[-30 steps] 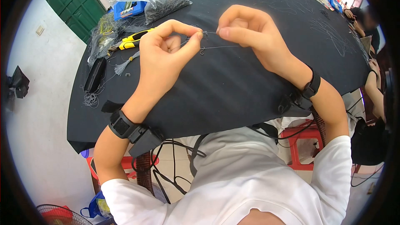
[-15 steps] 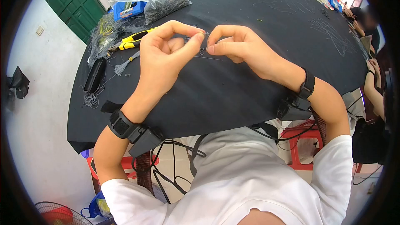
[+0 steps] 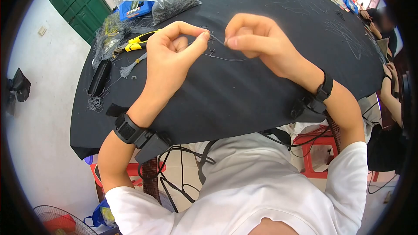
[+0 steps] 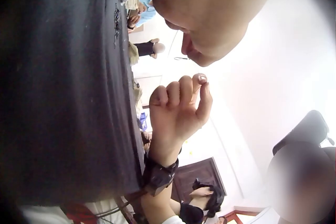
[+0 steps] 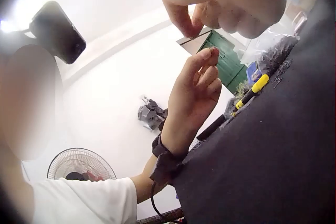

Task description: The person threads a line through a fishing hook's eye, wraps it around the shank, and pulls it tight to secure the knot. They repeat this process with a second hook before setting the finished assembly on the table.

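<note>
My left hand (image 3: 167, 58) is raised over the black-covered table, thumb and forefinger pinching a tiny fish hook (image 4: 180, 58) at their tips. A thin grey fishing line (image 3: 219, 39) runs from there to my right hand (image 3: 267, 41), whose thumb and forefinger pinch it. The two hands are a short way apart, with the line slanting between them. Below the fingertips another hook (image 3: 212, 54) shows against the cloth, beside a second strand of line (image 3: 228, 59). Part of a dark pile of hooks is hidden behind the left fingers.
Yellow-and-black pliers (image 3: 138, 42), a tied bundle of line (image 3: 132, 67) and a black case (image 3: 99, 78) lie left of my hands. Behind them are a blue box (image 3: 133, 10) and a clear bag (image 3: 174, 4) of dark small pieces. Another person sits at the far right.
My right hand came in close to the left fingertips, then drew back to the right with the line. The left hand has barely moved.
</note>
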Demonstrator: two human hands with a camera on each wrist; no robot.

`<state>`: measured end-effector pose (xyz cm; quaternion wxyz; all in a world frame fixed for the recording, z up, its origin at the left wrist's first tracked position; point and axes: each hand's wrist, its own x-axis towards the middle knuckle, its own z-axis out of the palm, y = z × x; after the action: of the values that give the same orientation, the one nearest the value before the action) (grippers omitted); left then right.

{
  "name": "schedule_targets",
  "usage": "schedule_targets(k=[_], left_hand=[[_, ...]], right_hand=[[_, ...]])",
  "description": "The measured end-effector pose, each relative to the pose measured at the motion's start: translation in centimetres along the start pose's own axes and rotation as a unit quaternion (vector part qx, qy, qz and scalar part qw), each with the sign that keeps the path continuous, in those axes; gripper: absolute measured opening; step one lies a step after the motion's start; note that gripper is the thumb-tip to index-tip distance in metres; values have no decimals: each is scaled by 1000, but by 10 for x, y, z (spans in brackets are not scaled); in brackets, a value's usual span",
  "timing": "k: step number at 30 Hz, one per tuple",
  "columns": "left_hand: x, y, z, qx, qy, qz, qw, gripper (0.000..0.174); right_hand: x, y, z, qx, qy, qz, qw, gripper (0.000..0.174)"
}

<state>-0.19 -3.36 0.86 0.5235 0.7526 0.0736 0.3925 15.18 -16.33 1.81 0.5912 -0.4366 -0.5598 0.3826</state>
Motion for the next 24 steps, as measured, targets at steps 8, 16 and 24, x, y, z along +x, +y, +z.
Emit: schedule_targets(k=[8, 16, 24], left_hand=[[-1, 5, 4, -48, 4, -24, 999, 9], [-1, 7, 3, -52, -24, -39, 998, 10], [-1, 5, 6, -82, -29, -24, 996, 10]], right_hand=[[4, 13, 0, -27, -6, 131, 991, 11], [5, 19, 0, -13, 16, 149, 989, 15], [4, 13, 0, 41, 15, 127, 991, 19]])
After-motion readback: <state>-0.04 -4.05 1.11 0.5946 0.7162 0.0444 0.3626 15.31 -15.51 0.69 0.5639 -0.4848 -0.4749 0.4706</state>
